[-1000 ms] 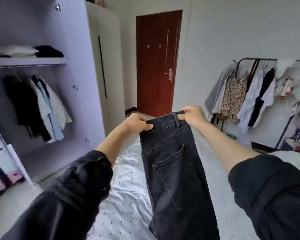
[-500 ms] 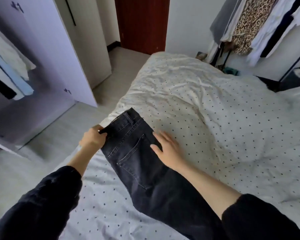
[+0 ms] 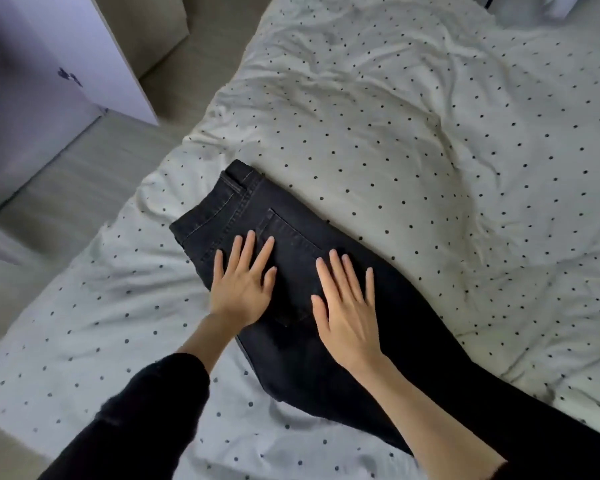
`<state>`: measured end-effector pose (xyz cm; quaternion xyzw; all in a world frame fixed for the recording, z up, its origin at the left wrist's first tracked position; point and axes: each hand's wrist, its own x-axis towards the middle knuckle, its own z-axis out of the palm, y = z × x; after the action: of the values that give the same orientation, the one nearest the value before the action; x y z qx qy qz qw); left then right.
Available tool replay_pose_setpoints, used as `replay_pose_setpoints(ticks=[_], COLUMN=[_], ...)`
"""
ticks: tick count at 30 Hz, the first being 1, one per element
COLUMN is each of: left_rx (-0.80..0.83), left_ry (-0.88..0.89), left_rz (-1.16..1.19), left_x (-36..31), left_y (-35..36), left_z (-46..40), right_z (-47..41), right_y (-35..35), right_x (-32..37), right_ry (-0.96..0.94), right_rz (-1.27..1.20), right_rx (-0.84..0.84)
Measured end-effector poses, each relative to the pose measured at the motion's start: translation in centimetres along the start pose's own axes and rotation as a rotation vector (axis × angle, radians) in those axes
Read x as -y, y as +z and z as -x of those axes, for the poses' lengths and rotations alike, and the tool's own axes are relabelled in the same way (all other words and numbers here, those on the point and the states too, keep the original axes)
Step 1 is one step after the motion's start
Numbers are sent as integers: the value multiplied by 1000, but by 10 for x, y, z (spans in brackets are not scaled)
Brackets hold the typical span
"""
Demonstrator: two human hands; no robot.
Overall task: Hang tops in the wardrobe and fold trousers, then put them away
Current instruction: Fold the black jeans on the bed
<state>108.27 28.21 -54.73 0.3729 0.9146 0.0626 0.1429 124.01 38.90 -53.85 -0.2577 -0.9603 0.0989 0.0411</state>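
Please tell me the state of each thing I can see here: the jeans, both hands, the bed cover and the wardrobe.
Black jeans: flat on bed, pocket up.
Left hand: open, palm on jeans.
Right hand: open, palm on jeans.
Dotted bed cover: spread, wrinkled.
Wardrobe: whether open, cannot tell.

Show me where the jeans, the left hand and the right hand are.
jeans (image 3: 291,237): head view, on the back pocket.
left hand (image 3: 241,289): head view, on the back of the hand.
right hand (image 3: 347,317): head view, on the back of the hand.

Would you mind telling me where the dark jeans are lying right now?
In the head view the dark jeans lie flat on the dotted bedspread, near its left edge, with the left hand and right hand resting on them.
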Motion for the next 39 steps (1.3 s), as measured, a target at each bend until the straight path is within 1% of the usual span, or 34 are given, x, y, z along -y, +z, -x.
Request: replay_pose_setpoints(ticks=[1, 3, 6, 7, 9, 11, 13, 15, 17, 19, 21, 23, 27, 29, 33, 35, 36, 38, 39], left_rx=[27, 54, -11, -56, -113, -68, 2, 64, 106, 109, 114, 141, 207, 254, 315, 340, 357, 385, 408], left_ry=[-5, -28, -71, -38, 137, 299, 334, 363, 386, 368, 357, 368, 355, 363, 470, 490, 499, 518, 532], left_rz=[-6, -58, -119, -119, -141, -168, -192, -245, -299, -325, -340, -365, -386, -382, -351, -352, -359, -393, -413], left_x=[1, 1, -18, -29, -55, -86, -111, -140, -165, -183, -206, -237, -311, -357, -424, -447, -463, -480, -488], left_y=[7, 12, 12, 13, 18, 29, 42, 59, 77, 90, 106, 128, 189, 220, 264, 271, 276, 281, 281], left_z=[-5, -8, 7, 17, 42, 66, 86, 106, 121, 129, 136, 146, 168, 189, 227, 239, 248, 257, 261], right_z=[14, 37, 51, 52, 60, 85, 124, 172, 216, 247, 279, 310, 363, 394, 433, 438, 447, 454, 460], right_y=[7, 18, 25, 24, 22, 22, 24, 24, 24, 22, 22, 21, 16, 13, 8, 5, 2, -4, -8], right_x=[-8, -18, -20, -21, -27, -40, -57, -91, -131, -166, -205, -248, -320, -357, -406, -416, -424, -431, -436], right_ry=[28, 25, 38, 41, 76, 170, 262, 364, 428, 463, 544, 597, 530, 546, 589, 658, 728, 860, 937], right_rz=[5, 28, 21, 11, -27, -66, -68, -52, -11, 17, 32, 22, 57, 63, 73, 60, 34, -74, -193], right_rx=[-8, 28, 56, 60, 66, 71, 109, 177, 238, 325, 391, 423, 379, 351, 295, 216, 176, 81, 12])
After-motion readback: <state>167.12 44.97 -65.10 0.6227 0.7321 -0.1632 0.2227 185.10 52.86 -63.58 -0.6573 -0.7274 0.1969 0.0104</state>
